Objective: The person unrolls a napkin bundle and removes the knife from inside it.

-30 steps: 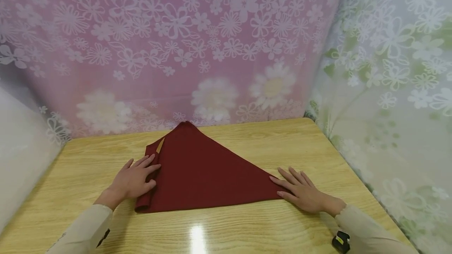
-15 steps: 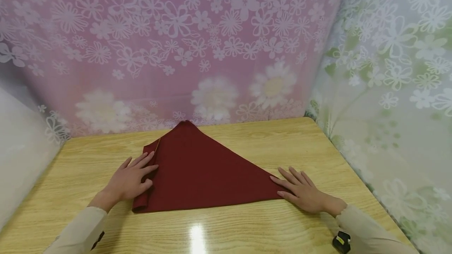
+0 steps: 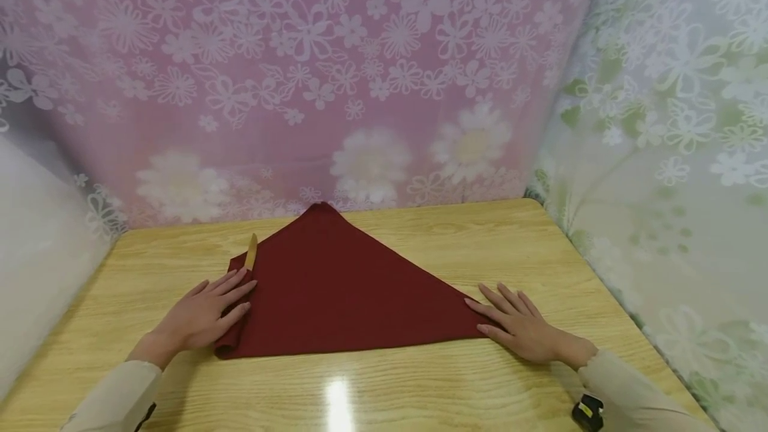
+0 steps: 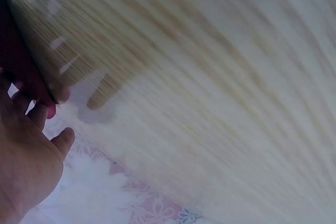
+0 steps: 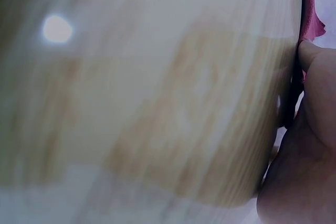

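Note:
A dark red cloth (image 3: 336,292) lies on the table in a broad triangle, its peak at the back edge. Its left edge is rolled over, and a flat tan strip with a narrow tip (image 3: 251,251) sticks out of the roll's far end; the rest of it is hidden. My left hand (image 3: 198,315) rests on this roll with fingers stretched out. In the left wrist view, the left hand (image 4: 29,156) touches the cloth's edge. On the cloth's right corner my right hand (image 3: 523,325) lies flat, fingers spread. The right wrist view shows only part of that hand (image 5: 310,119).
The wood-grained table (image 3: 432,385) reaches a pink floral curtain (image 3: 372,85) at the back. A pale floral sheet (image 3: 666,172) hangs along the right side, and a white sheet (image 3: 42,259) along the left.
My left hand has moved left, and the rolled edge and tan strip have shifted left with it. The tan strip now shows past the cloth's upper edge. My right hand stays on its corner.

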`<state>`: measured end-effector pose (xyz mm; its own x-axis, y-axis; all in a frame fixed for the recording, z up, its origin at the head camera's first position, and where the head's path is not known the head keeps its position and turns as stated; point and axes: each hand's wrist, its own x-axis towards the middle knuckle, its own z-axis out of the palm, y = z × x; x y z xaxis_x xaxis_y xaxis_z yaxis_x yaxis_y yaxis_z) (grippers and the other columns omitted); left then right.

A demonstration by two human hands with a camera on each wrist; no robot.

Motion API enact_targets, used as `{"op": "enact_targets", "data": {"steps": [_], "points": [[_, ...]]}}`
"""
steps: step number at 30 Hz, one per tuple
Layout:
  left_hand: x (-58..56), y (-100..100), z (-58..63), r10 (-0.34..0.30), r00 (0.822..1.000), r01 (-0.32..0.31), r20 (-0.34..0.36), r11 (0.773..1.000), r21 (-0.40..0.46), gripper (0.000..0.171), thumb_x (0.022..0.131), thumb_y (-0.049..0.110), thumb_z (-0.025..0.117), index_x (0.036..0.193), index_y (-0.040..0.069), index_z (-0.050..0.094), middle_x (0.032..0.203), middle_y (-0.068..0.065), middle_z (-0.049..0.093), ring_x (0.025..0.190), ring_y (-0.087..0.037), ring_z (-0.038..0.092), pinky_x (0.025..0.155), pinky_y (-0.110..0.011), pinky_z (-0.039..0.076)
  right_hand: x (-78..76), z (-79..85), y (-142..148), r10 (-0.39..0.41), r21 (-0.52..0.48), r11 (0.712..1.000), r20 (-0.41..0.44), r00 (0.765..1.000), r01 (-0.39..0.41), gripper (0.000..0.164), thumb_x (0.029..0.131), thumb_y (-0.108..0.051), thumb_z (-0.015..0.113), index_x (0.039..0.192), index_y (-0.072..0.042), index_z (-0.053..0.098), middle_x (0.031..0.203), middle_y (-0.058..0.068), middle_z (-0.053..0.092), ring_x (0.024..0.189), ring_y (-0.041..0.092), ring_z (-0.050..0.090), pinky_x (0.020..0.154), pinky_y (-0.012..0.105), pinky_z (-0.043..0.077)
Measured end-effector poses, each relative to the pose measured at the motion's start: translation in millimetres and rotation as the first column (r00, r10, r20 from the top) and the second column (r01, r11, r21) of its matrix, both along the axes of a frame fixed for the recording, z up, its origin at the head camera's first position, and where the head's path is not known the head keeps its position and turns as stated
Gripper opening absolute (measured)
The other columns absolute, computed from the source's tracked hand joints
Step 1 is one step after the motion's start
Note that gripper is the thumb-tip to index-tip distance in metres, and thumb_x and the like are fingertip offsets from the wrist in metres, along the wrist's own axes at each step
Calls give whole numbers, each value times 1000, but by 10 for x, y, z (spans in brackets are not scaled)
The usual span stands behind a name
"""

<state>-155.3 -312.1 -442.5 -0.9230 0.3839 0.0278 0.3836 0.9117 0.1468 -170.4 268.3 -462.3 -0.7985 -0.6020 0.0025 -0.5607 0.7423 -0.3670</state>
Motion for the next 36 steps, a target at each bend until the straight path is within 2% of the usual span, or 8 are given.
{"op": "enact_targets", "data": {"steps": [2,6,18,28,36], "points": [[5,-10,-6,3,1000,-3,6,1000,-9,59,100,52,40,146,15,43,153,-13,30,138,-35,28,107,-59,22,-7,-12,8,1,3,1000,-7,1000,-1,49,102,-36,46,149,-24,39,155,16,21,139,48,9,102,70,4],[14,-29,-24,6,1000,-6,11,1000,-31,66,97,58,41,147,16,41,154,-12,28,139,-34,26,108,-58,20,1,-11,9,1,-5,1000,-1,1000,-1,49,101,-35,46,148,-24,39,155,17,21,139,49,9,102,71,4],[90,-49,-69,27,1000,-27,0,999,-37,75,93,63,43,150,14,36,155,-13,24,140,-33,24,108,-59,18,6,-37,-4,2,-13,1000,7,1000,-2,49,102,-36,45,149,-25,38,155,17,20,139,48,9,102,70,3],[79,-58,-121,5,998,-6,-70,1000,-11,71,92,60,49,147,15,42,152,-13,30,137,-34,30,106,-59,20,1,13,-8,9,-2,1000,26,1000,-9,49,101,-36,46,149,-24,38,155,18,21,138,50,9,101,71,4],[-18,-43,4,-28,997,21,-79,996,-87,64,95,57,46,144,15,47,149,-14,37,134,-35,34,107,-58,20,-7,4,-1,13,-46,999,-12,1000,-13,48,101,-32,49,147,-22,42,153,20,24,137,51,12,100,71,4]]}}
